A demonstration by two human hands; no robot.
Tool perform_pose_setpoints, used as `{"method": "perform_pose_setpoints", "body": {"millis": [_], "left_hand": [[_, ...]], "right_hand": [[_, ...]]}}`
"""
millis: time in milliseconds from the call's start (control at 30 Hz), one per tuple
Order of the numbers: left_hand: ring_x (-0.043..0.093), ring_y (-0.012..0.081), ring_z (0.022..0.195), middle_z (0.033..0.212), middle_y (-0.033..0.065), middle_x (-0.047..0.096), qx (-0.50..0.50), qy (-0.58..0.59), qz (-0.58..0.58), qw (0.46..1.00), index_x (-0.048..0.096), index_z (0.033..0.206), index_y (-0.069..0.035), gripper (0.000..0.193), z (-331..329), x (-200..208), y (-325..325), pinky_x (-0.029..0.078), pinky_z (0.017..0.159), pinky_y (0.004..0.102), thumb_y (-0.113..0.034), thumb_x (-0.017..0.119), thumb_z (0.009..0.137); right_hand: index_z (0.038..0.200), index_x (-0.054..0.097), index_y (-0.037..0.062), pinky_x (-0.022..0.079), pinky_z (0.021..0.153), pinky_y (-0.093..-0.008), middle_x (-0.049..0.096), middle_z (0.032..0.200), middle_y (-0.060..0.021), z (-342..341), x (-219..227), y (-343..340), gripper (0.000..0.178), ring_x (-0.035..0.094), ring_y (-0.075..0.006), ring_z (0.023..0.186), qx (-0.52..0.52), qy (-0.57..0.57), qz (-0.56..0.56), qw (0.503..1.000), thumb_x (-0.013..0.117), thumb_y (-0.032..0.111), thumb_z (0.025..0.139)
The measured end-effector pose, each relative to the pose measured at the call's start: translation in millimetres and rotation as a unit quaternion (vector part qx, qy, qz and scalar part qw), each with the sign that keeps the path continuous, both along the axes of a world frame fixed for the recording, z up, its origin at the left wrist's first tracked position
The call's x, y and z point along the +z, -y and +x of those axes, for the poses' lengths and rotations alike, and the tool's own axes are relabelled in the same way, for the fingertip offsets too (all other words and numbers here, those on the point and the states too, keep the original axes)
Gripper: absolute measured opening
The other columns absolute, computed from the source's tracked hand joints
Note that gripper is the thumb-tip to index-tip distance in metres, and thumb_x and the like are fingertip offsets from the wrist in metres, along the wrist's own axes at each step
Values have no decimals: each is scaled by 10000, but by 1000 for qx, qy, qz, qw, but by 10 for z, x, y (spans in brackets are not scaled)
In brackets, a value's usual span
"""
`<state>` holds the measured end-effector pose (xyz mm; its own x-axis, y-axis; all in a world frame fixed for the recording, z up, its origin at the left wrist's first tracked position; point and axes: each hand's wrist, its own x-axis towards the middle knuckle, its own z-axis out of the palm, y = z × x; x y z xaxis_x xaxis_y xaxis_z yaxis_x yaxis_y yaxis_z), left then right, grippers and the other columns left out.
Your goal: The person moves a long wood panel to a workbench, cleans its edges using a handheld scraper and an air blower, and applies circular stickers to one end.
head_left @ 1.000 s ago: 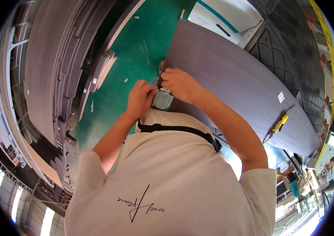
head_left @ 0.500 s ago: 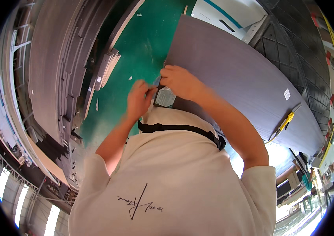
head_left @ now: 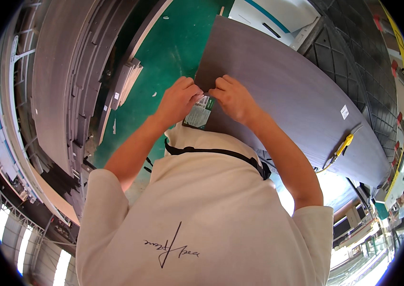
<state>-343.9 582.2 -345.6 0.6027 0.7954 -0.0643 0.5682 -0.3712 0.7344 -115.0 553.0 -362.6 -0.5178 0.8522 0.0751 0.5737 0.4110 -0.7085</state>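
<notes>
A large dark grey-brown panel (head_left: 268, 81) lies in front of me. Above its left end, both hands are held close together with the fingers pinched. My left hand (head_left: 180, 97) has a small pale, thin piece at its fingertips; its kind is unclear. A few centimetres away, my right hand (head_left: 235, 100) pinches its thumb and fingers together, and what is between them is too small to make out. Just below the fingertips, by my waist, is a flat printed packet or label (head_left: 198, 114) in green and pale grey. I cannot tell whether either hand touches it.
On the panel's right part lie a yellow-handled tool with a cord (head_left: 342, 148) and a white sticker (head_left: 344, 112). Stacked dark boards (head_left: 87, 86) stand to the left, beyond the green floor (head_left: 173, 43). Black ribbed panels (head_left: 345, 71) stand at the far right.
My hands were joined over a dark strip at the panel's left edge. They have now drawn slightly apart, the right hand moving rightward, and more of the green-and-grey packet shows.
</notes>
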Motion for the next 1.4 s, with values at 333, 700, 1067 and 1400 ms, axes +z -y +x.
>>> {"method": "perform_pose_setpoints", "body": {"millis": [333,700,1067,1400], "left_hand": [[566,306,823,853,98,557,54,5,7,999,682,916,-27,92,-182,23,223,466,697,415,-31,763,872],[560,294,777,828,98,555,146,-5,-2,989,680,911,-32,95,-313,-56,559,453,659,402,-9,758,863],[586,271,710,799,107,569,214,-16,-10,977,679,893,-24,87,-348,43,864,469,620,387,-29,765,887],[610,286,754,805,104,586,127,-15,20,992,718,925,-45,73,-293,20,403,488,642,389,-78,772,888]], "right_hand": [[768,667,77,493,821,-380,557,911,-54,-195,-14,-74,85,551,-257,954,65,15,-9,998,685,5,728],[805,733,141,514,880,-365,624,954,-4,-372,98,-228,97,586,-217,1028,165,75,-10,983,653,90,827],[733,730,115,521,814,-339,588,845,-9,-615,-3,-182,72,579,-215,948,186,37,28,981,667,97,762],[852,713,82,528,856,-389,594,958,-72,-300,5,-204,88,591,-279,1025,87,15,-21,996,662,45,791]]}}
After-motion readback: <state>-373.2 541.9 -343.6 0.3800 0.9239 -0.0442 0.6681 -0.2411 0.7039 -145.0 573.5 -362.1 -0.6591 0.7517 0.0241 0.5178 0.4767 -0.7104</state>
